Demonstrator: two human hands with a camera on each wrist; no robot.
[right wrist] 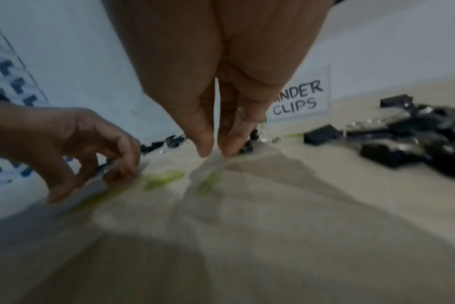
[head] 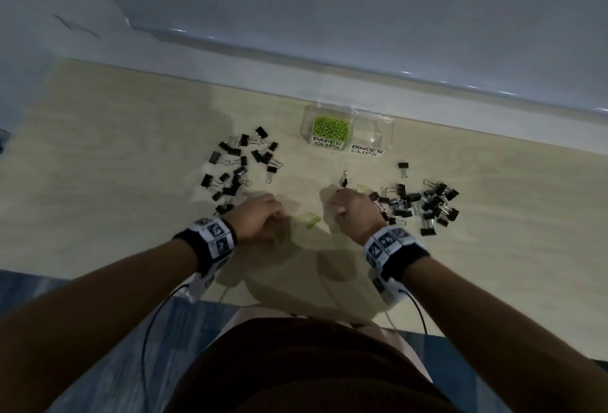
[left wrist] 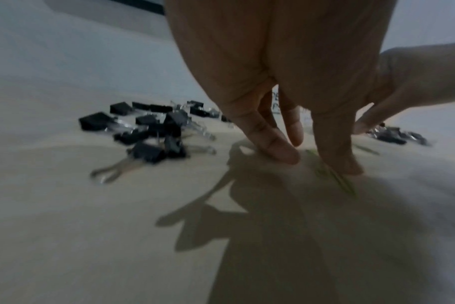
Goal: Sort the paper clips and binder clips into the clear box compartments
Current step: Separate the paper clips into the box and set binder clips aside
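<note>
**Loose green clips may slip or get mixed with the black ones**

I take the clear plastic two-compartment box as my landmark. Its "PAPER CLIPS" side already holds a heap of green clips; its "BINDER CLIPS" side looks empty to me.

In front of the box and to its left lies one spread of black metal binder clips; in front and to its right, a second, denser pile.

Between those piles, my left hand has fingertips pressed down beside a few thin green wire paper clips. My right hand points its fingers down at another green clip; I cannot tell whether either hand has actually pinched one.

My worry: flat clips skid under fingertips, interlock, or get flicked into the binder piles; a stray black clip sits just beyond my right hand.
</note>
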